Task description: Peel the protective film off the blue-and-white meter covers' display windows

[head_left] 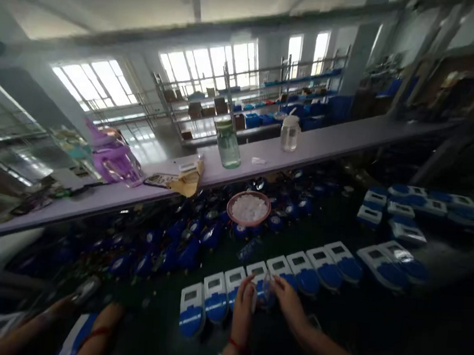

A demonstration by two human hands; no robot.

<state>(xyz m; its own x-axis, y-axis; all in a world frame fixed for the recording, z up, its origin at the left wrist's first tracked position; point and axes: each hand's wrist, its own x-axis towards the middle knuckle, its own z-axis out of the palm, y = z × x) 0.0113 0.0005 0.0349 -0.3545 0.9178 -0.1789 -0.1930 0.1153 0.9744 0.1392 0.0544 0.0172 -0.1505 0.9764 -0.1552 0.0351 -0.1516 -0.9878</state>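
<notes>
My left hand (243, 305), with a red string and a silver bangle at the wrist, is over the front row of blue-and-white devices. Its fingers are bent together around something pale that I cannot make out. Close by on the right, my right hand (289, 302) pinches a small clear plastic piece (268, 290). Both hands are just in front of a blue-and-white device (258, 271) and partly cover it. To its left stands another such device (192, 309), one of several side by side, each with a dark window in its white end.
A co-worker's hands (107, 320) are at the lower left, with a blue-and-white case (77, 335). A pink bowl (267, 216) of white pieces sits among many dark blue parts (190, 253). Bottles, including a green one (228, 146), stand on the ledge (342, 135). More devices (407, 230) lie right.
</notes>
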